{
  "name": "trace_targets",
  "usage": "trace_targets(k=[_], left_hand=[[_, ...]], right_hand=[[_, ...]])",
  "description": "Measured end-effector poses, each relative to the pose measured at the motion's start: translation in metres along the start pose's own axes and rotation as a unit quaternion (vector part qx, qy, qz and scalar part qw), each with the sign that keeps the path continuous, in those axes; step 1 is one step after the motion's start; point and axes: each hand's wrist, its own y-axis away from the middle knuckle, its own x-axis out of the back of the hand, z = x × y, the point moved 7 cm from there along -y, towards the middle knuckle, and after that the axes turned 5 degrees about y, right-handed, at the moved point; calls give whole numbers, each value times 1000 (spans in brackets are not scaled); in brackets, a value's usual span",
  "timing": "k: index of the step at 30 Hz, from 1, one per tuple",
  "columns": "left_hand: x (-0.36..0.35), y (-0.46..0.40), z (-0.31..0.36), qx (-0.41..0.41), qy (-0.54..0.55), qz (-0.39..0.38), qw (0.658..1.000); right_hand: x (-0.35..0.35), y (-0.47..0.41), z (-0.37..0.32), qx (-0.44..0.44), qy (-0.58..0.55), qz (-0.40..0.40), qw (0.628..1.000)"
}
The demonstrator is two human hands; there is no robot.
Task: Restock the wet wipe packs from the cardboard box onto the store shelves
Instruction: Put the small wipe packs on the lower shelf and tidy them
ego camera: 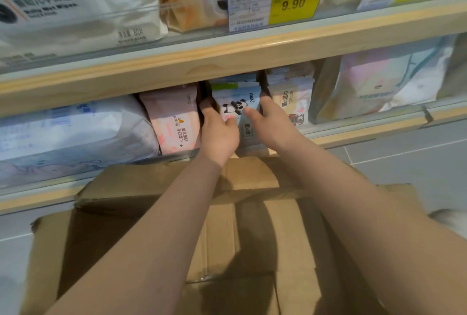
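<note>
A stack of light blue wet wipe packs with a panda print (236, 102) stands on the lower shelf (366, 133), between a pink pack (174, 120) and a cream pack (293, 102). My left hand (218, 133) grips the stack's left side, fingers reaching into the gap. On the stack's right side is my right hand (271, 122), its thumb lying across the front. Below my arms sits the open cardboard box (227, 226); its visible bottom shows no packs.
Large white and blue wipe packs (70, 133) fill the lower shelf's left side, and a pastel bag (379, 87) stands at its right. The upper shelf (227, 54) holds more packs behind a 9.90 price tag (275, 6). Grey floor tiles (417, 163) lie right of the box.
</note>
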Motion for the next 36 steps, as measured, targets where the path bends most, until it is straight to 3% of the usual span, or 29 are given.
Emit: trace_targets(k=[8, 17, 21, 25, 28, 33, 36], left_hand=[[-9, -6, 0, -23, -45, -47, 998], [-1, 2, 3, -54, -102, -48, 992], [27, 27, -5, -92, -102, -13, 990], [83, 64, -17, -158, -99, 88, 979], [106, 68, -33, -121, -147, 93, 977], [98, 43, -55, -57, -158, 6, 986], [97, 25, -67, -23, -136, -25, 990]], right_hand=[[-2, -2, 2, -39, -69, -75, 994], [1, 5, -4, -41, -24, -41, 998], [9, 33, -8, -5, 26, 6, 1000], [13, 61, -31, 86, 45, 52, 994], [-12, 58, -45, 95, 36, 1, 995], [-61, 28, -62, 54, 85, -61, 993], [-79, 10, -66, 35, 102, -49, 993]])
